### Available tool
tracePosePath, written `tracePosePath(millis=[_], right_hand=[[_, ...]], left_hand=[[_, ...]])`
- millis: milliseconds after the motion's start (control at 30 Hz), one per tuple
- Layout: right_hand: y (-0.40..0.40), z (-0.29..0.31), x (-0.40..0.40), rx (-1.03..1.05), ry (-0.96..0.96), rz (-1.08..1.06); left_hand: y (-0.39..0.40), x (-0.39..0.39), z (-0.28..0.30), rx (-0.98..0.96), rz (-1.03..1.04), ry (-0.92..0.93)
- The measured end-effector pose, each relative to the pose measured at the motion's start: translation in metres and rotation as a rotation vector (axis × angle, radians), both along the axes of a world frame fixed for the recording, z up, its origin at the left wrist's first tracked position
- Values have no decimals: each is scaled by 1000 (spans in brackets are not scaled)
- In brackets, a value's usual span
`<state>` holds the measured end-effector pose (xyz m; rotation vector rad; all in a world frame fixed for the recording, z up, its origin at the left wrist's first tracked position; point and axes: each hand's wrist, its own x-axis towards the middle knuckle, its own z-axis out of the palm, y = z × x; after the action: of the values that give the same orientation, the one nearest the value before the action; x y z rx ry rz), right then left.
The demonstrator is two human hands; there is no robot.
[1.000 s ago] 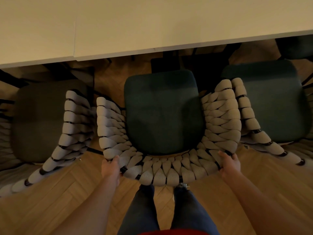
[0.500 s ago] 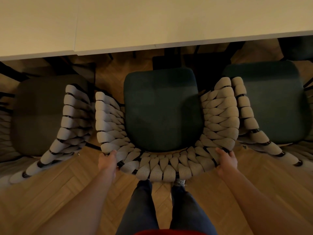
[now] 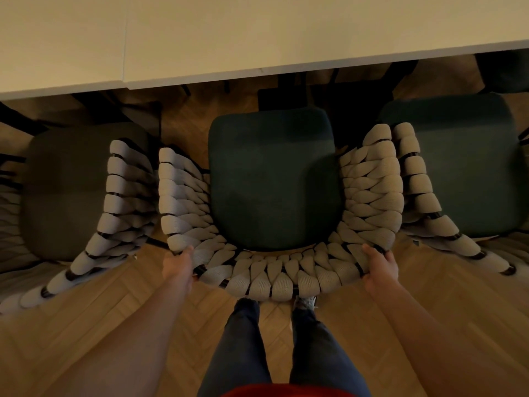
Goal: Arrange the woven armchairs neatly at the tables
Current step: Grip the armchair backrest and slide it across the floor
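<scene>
While the left hand (image 3: 178, 265) and right hand (image 3: 379, 267) grip its woven backrest, the centre armchair (image 3: 272, 181) has edged toward the surface (image 3: 257, 32) at frame top; seat not yet tucked under.

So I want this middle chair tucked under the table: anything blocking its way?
Nothing visible: both hands grip the middle armchair, and bare floor lies between it and the table.
</scene>
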<state>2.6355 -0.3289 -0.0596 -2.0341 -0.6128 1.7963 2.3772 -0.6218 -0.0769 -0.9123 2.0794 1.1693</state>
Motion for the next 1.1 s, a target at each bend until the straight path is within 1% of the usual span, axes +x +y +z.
tracePosePath(millis=[233, 467, 800, 1100], right_hand=[[0, 2, -2, 8, 21, -11], [3, 1, 2, 12, 35, -15], [4, 1, 3, 10, 11, -1], [2, 3, 2, 15, -5, 56]], left_hand=[[-1, 3, 2, 34, 1, 6], [-1, 7, 1, 1, -23, 19], [-1, 9, -1, 26, -17, 18], [-3, 12, 1, 7, 5, 22]])
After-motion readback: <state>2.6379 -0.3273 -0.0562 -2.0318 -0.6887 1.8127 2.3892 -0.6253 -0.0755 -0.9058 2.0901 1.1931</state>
